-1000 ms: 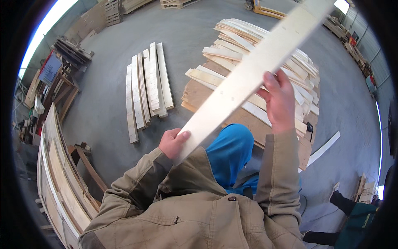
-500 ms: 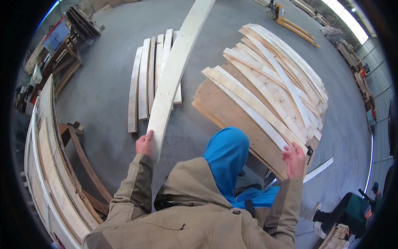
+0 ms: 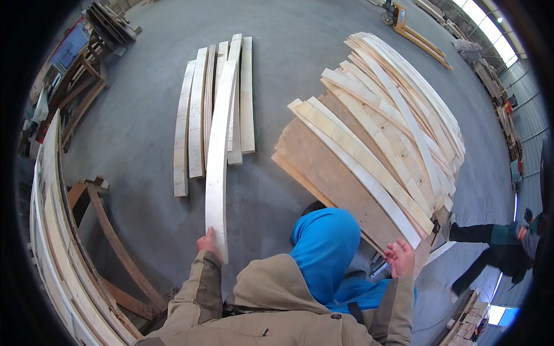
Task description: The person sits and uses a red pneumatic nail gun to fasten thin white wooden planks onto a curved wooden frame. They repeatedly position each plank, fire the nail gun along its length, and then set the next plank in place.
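Note:
My left hand (image 3: 209,242) grips a long pale wooden board (image 3: 216,155) near its near end, thumb along the top. That board reaches away from me, and its far end overlaps a small group of boards (image 3: 196,112); whether it touches them I cannot tell. My right hand (image 3: 399,258) is raised with loosely curled fingers, nothing visible in them. Beside it are the near ends of light boards (image 3: 369,164) fanned in a large pile on a brown wooden sheet (image 3: 314,147).
At the left, long planks (image 3: 63,242) are stacked next to a brown wooden frame (image 3: 115,236). A yellow pallet truck (image 3: 424,40) stands at the far right. Another person (image 3: 490,242) is at the right, near a bundle of short wood pieces (image 3: 467,320).
The board in my left hand has come down, its far end dropping over the small group of boards. My right hand's fingers have curled more. The other person's legs show more at the right.

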Demonstrator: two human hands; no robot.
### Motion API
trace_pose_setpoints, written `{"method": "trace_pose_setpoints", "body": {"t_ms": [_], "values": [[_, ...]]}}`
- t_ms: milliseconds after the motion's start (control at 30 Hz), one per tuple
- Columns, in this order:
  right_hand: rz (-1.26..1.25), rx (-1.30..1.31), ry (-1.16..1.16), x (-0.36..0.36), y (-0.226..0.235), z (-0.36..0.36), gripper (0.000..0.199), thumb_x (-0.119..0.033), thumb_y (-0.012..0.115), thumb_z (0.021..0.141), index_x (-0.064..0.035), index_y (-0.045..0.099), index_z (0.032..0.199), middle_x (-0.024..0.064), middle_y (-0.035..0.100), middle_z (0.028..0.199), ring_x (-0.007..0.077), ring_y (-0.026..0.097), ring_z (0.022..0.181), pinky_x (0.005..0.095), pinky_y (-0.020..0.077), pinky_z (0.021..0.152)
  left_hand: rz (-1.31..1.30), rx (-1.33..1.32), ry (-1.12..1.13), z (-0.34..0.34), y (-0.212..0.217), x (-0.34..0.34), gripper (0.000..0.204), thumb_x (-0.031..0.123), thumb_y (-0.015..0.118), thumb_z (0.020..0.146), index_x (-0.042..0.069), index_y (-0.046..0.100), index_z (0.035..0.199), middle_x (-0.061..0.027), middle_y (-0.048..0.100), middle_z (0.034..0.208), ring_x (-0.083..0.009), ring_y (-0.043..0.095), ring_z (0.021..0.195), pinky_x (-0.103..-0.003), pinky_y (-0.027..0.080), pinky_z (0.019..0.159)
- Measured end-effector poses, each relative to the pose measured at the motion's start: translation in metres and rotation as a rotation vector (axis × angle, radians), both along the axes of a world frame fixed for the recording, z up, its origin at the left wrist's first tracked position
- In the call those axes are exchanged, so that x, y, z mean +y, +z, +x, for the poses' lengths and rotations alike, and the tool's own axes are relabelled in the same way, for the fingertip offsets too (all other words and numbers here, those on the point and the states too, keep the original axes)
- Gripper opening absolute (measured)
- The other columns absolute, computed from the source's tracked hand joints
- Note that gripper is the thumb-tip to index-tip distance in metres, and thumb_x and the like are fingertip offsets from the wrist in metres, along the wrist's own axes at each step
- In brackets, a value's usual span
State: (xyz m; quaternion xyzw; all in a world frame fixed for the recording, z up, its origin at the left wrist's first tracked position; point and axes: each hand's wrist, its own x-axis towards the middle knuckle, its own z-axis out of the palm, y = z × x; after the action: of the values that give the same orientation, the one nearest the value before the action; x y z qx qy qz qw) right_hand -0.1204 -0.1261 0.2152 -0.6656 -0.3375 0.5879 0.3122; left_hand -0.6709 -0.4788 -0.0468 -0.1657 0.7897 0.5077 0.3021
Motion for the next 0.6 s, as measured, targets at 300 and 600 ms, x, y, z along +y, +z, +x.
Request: {"method": "trace_pose_setpoints", "body": {"t_ms": [300, 600], "values": [[-0.116, -0.107, -0.058, -0.005, -0.024, -0.005, 0.048, -0.01, 0.065, 0.103, 0.0015, 0.049, 0.147, 0.0175, 0.072, 0.111, 0.022, 0.072, 0.08, 0.0353, 0.0623, 0.07, -0.315, -0.012, -0.012, -0.052, -0.028, 0.054, 0.088, 0.069, 0.077, 0.088, -0.016, 0.075, 0.112, -0.025, 0.078, 0.109, -0.0319, 0.073, 0.101, -0.046, 0.056, 0.091], [-0.163, -0.208, -0.054, -0.012, -0.045, 0.002, 0.051, -0.013, 0.068, 0.102, 0.0019, 0.05, 0.147, 0.0175, 0.073, 0.109, 0.0219, 0.073, 0.081, 0.0331, 0.0629, 0.067, -0.586, 0.3, -0.225, -0.162, -0.002, 0.136, 0.088, 0.067, 0.076, 0.088, -0.016, 0.074, 0.115, -0.0353, 0.072, 0.124, -0.0463, 0.069, 0.12, -0.051, 0.052, 0.104]]}}
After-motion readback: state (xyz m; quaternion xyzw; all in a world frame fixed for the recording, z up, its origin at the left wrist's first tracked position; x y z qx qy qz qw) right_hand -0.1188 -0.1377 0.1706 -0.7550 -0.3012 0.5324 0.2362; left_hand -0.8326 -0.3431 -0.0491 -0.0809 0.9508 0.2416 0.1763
